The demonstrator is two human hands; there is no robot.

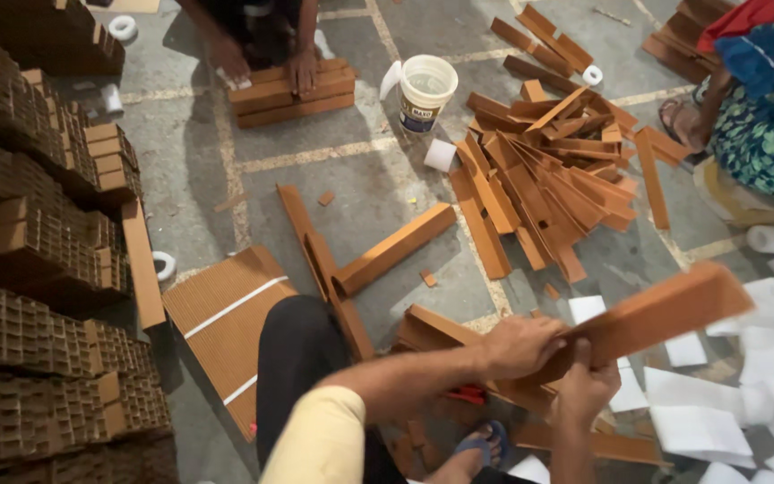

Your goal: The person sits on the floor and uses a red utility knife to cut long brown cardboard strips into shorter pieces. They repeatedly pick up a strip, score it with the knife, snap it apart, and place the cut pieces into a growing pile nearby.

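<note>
My left hand [521, 345] and my right hand [586, 387] both grip one end of a long brown folded cardboard piece [665, 312]. It slants up to the right above the floor. The left arm, in a yellow sleeve, reaches in from the lower left; the right hand comes up from the bottom edge, just below the piece. More brown cardboard pieces [432, 330] lie on the floor under my hands. My knee in black trousers [302, 358] is to their left.
A big heap of brown cardboard strips [548, 170] lies ahead, with a white bucket [427, 88] behind it. Corrugated stacks [38, 269] line the left. White paper sheets [745, 394] lie at the right. One person [266, 58] presses a cardboard bundle at the top; another [763, 125] sits at the right.
</note>
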